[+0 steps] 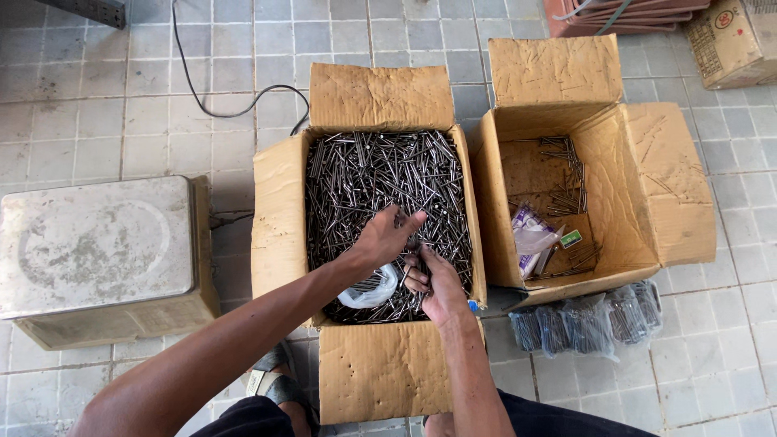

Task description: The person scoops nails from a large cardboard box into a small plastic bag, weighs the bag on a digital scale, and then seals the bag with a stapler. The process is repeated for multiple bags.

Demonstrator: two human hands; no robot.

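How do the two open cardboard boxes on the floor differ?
The left box is packed with loose nails, and both hands, left hand and right hand, dig in it. The right box is nearly empty: a few nails and some small packets on its bottom, and no hand in it. Both are brown, flaps open, on grey tiles.

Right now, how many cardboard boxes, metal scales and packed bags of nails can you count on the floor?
Open brown cardboard boxes: 2, one full of loose steel nails, one nearly empty
Closed brown cardboard box: 1, at the top right edge
Grey metal platform scale: 1
Clear plastic bags packed with nails: 4, as far as I can tell
Total: 8
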